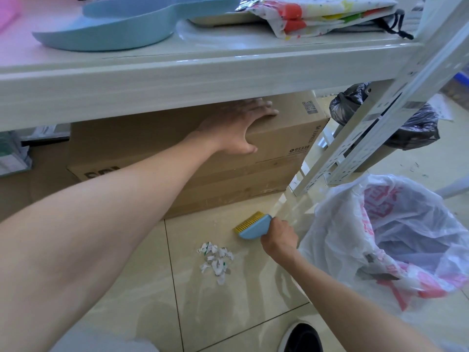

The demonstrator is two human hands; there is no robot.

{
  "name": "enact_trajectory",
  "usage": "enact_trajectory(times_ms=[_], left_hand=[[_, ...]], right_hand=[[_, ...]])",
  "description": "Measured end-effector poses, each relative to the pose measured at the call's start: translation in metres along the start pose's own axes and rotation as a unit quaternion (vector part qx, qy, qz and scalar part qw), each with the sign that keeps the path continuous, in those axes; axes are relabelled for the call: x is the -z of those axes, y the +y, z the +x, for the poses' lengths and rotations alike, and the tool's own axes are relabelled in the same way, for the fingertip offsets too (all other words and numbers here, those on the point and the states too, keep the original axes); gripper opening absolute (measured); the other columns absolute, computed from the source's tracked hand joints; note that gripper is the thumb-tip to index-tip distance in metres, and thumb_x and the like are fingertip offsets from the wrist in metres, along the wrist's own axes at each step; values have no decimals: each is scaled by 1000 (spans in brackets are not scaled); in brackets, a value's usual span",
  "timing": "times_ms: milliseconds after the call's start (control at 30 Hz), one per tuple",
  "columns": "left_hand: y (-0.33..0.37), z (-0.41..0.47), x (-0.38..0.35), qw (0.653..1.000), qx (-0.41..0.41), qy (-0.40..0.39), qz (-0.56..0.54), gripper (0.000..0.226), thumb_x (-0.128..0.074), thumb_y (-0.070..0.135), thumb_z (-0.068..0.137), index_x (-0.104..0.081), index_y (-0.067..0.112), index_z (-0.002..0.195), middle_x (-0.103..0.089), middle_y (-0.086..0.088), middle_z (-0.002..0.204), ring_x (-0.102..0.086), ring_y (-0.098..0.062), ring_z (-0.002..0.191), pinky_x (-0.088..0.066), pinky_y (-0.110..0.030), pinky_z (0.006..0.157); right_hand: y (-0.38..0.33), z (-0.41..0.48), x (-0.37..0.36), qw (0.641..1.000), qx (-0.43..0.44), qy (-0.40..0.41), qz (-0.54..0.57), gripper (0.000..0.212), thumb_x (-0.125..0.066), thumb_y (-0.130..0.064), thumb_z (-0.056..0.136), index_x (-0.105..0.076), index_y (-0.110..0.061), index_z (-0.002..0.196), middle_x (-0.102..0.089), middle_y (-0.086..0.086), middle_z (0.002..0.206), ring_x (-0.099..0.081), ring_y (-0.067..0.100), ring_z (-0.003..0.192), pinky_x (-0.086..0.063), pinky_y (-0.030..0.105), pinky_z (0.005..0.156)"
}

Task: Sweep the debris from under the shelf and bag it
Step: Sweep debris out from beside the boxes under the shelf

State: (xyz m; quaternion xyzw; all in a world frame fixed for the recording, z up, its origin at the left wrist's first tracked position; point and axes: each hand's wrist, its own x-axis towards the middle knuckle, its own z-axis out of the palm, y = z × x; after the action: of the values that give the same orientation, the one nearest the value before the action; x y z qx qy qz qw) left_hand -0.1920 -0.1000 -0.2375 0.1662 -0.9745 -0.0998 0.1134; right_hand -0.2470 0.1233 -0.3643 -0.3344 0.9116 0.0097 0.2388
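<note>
Count from my remote feed, floor level: 2 hands in shot, the left hand (238, 123) and the right hand (278, 240). 1 brush (253, 226). 1 cardboard box (177, 161). 1 shelf (177, 72) board overhead. 1 heap of paper scraps (215, 260), indiv. bits too small and too many for me to tally. 2 plastic bags: 1 white bag (380, 224) w/ pink print, and 1 black bag (411, 128) as far as I can tell, part-hidden by a post (368, 128). Up top: 1 blue dustpan (114, 29), 1 folded printed cloth (324, 13). Btm edge: 1 black shoe (302, 339).
</note>
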Motion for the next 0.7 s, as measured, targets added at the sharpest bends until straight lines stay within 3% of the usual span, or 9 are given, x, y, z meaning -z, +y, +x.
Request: enact_trajectory(times_ms=[133, 267, 567, 700], left_hand=[[1, -2, 2, 999, 4, -36, 18, 93, -74, 44, 76, -20, 40, 151, -12, 15, 161, -14, -10, 148, -21, -42, 119], [14, -3, 13, 995, 33, -94, 28, 97, -71, 42, 81, -9, 36, 155, 0, 11, 163, -4, -11, 149, -9, -36, 121], [58, -65, 55, 987, 111, -112, 11, 83, -63, 42, 86, -18, 27, 154, -13, 8, 162, -7, -10, 149, -19, -36, 120], [71, -93, 78, 982, 147, -115, 26, 83, -62, 47, 85, -19, 31, 154, -17, 8, 161, -18, -14, 148, -25, -37, 116]], right_hand=[[6, -7, 17, 1000, 3, 5, -12, 24, -48, -13, 91, -53, -11, 114, -58, 8, 117, -60, 28, 108, -47, 35, 82], [13, -10, 46, 999, -3, 31, -16, 24, -49, -13, 91, -53, -12, 115, -58, 7, 117, -60, 27, 108, -47, 34, 81], [5, -44, 114, 996, 5, 88, -14, 25, -54, -15, 89, -54, -15, 114, -60, 6, 116, -62, 25, 105, -50, 35, 80], [1, -63, 141, 995, 4, 104, -15, 20, -53, -14, 89, -56, -12, 109, -62, 7, 113, -61, 26, 104, -43, 31, 70]])
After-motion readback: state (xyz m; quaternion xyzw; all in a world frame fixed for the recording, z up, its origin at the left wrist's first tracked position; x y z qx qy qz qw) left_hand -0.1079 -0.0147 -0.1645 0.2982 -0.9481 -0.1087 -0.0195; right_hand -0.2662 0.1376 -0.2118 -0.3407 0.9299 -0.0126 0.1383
